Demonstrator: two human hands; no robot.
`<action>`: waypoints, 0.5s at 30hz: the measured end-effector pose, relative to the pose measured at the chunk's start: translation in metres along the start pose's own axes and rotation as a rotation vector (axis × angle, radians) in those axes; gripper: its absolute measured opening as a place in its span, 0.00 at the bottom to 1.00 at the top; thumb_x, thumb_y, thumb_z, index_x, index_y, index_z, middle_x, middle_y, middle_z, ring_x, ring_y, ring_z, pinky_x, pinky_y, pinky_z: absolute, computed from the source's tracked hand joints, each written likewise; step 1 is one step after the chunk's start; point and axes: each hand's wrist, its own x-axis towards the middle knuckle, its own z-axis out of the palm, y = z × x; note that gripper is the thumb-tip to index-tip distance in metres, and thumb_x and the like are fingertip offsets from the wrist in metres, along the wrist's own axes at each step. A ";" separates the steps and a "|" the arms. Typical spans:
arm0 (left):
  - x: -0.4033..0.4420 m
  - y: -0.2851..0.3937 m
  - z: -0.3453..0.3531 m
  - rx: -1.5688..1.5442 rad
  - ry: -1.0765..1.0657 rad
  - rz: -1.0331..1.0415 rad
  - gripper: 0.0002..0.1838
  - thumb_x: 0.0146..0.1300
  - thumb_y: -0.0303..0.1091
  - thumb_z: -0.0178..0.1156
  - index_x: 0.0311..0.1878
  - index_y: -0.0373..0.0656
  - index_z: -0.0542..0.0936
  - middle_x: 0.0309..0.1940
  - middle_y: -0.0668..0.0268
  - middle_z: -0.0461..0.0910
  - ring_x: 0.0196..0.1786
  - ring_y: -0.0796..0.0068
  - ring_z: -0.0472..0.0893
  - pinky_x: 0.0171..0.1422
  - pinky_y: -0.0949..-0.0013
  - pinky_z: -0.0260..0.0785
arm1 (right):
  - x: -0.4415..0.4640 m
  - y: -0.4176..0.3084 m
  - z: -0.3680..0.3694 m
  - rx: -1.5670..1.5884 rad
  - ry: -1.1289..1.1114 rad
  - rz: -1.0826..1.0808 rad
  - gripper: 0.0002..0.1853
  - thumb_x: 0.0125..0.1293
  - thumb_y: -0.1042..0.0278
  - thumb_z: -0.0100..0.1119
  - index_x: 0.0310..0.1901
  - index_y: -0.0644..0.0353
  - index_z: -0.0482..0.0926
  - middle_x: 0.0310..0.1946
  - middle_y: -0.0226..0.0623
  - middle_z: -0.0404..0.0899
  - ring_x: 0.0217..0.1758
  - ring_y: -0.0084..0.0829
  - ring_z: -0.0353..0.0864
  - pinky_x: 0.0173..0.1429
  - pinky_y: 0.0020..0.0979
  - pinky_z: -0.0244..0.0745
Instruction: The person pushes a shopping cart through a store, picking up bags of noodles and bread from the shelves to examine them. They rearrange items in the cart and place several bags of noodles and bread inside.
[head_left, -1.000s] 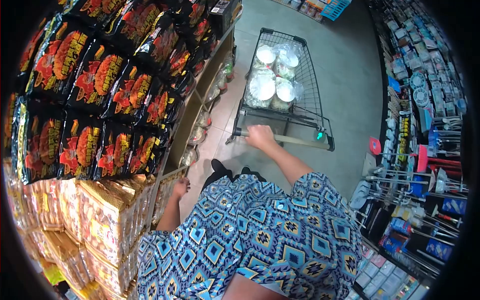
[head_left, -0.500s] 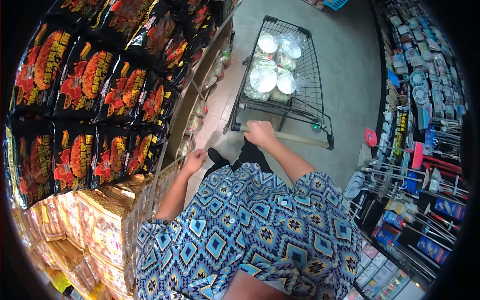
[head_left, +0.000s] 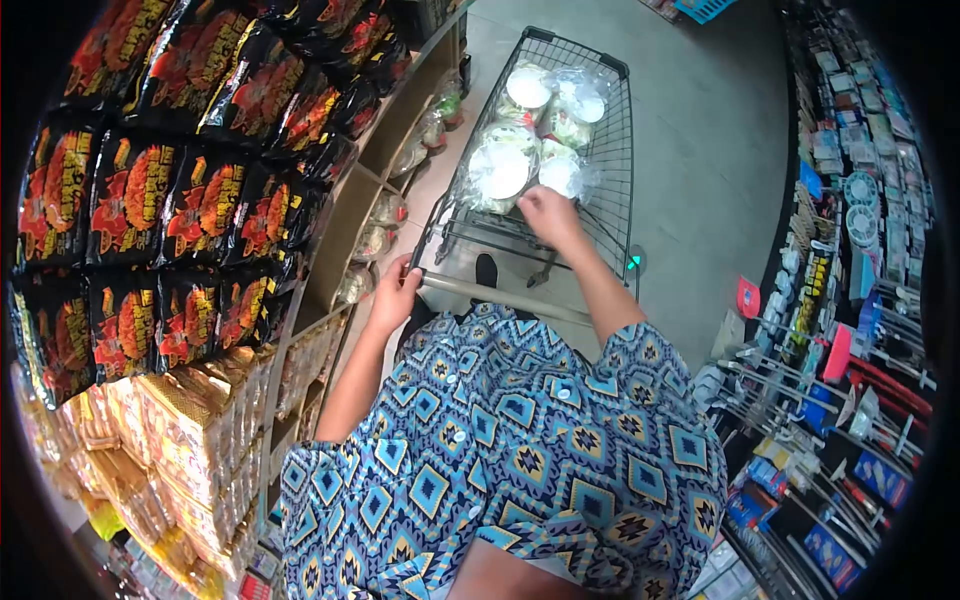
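the hands have traded roles at the cart (head_left: 580, 48). a moment ago the right hand (head_left: 546, 215) held the handle (head_left: 490, 291) while the left hand (head_left: 398, 290) hung free by the shelf; now the left hand is at the handle's left end, its grip closed there with the thumb over the bar. the right hand has left the bar and reaches over the near side of the basket, fingers half curled, close to the two nearer packages (head_left: 499, 172). from where i stand i cannot tell if its grip pinches any wrapping or merely hovers. as i judge it, the left hand now minds the cart, leaving the right free for the load. four clear-wrapped packages with white round tops sit in the basket, two near and two far. black packets (head_left: 130, 190) fill the left side; the cart stands in the aisle, well apart from the racks (head_left: 850, 310) on the right.
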 end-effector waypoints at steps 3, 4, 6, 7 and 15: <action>-0.022 -0.013 -0.009 -0.023 0.028 -0.090 0.20 0.68 0.34 0.54 0.60 0.37 0.70 0.35 0.68 0.77 0.35 0.81 0.75 0.41 0.75 0.69 | 0.013 0.021 0.004 -0.170 -0.073 -0.003 0.12 0.56 0.63 0.62 0.37 0.62 0.80 0.38 0.49 0.80 0.44 0.47 0.78 0.51 0.42 0.73; -0.028 -0.014 -0.012 -0.049 0.030 -0.116 0.19 0.69 0.34 0.53 0.61 0.38 0.70 0.35 0.70 0.76 0.36 0.82 0.74 0.40 0.77 0.68 | 0.015 0.020 0.011 -0.165 -0.085 -0.007 0.12 0.56 0.63 0.62 0.37 0.62 0.80 0.38 0.49 0.80 0.44 0.47 0.78 0.51 0.42 0.73; -0.037 -0.016 -0.012 -0.011 0.069 -0.105 0.20 0.70 0.35 0.53 0.61 0.38 0.69 0.37 0.71 0.76 0.37 0.82 0.75 0.41 0.77 0.68 | 0.022 0.021 0.025 -0.278 0.078 -0.245 0.17 0.54 0.65 0.64 0.44 0.63 0.78 0.47 0.48 0.77 0.54 0.47 0.74 0.59 0.39 0.69; -0.040 -0.015 -0.012 -0.052 0.071 -0.132 0.20 0.70 0.35 0.53 0.61 0.38 0.69 0.37 0.71 0.77 0.37 0.81 0.76 0.41 0.76 0.68 | 0.029 0.021 0.033 -0.302 -0.017 -0.242 0.28 0.51 0.66 0.66 0.55 0.63 0.72 0.59 0.47 0.69 0.65 0.46 0.65 0.68 0.40 0.59; -0.042 -0.025 -0.021 0.002 0.039 -0.172 0.23 0.70 0.37 0.53 0.64 0.38 0.67 0.39 0.70 0.77 0.39 0.80 0.77 0.43 0.75 0.69 | 0.043 -0.002 0.080 -0.549 -0.070 -0.498 0.39 0.42 0.68 0.72 0.60 0.58 0.68 0.70 0.50 0.54 0.75 0.51 0.48 0.75 0.51 0.44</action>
